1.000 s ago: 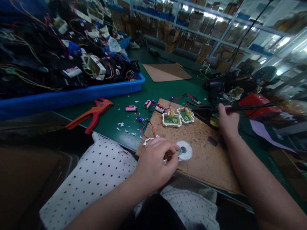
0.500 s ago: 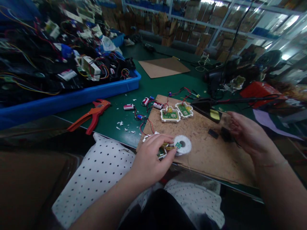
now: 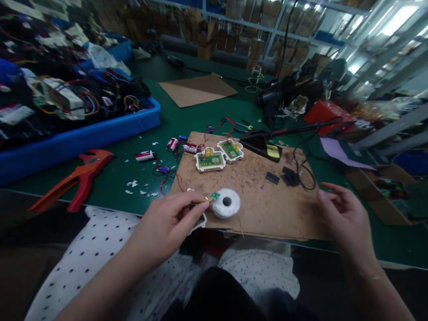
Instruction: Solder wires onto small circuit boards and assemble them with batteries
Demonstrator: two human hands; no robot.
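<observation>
**Small green board pinched beside a white roll**

The left hand (image 3: 165,223) is nearly closed, thumb and forefinger pinching thin yellow wires (image 3: 209,200) at the edge of a flat, squarish green board (image 3: 215,195). Whether the fingertips also touch the board is unclear. The board is at the left rim of a round, pale roll (image 3: 234,203) with a dark central hole. A white plastic frame (image 3: 201,221) shows partly under the left hand.

The right hand (image 3: 347,218) is open and empty, fingers loosely curved, near the right edge of a brown, scuffed, stained sheet (image 3: 267,214).

Farther back on the sheet, two glossy green circuit boards (image 3: 210,160) sit in knobbly white frames, trailing red wires. To their right are a wedge-shaped black stand (image 3: 256,141) with a soft yellow pad (image 3: 273,151) and small, flat black rectangles (image 3: 272,178). Smooth red-and-white cylinders (image 3: 145,156), ragged white scraps (image 3: 133,183) and orange-red pliers (image 3: 87,171) lie on the green tabletop (image 3: 180,111).
</observation>
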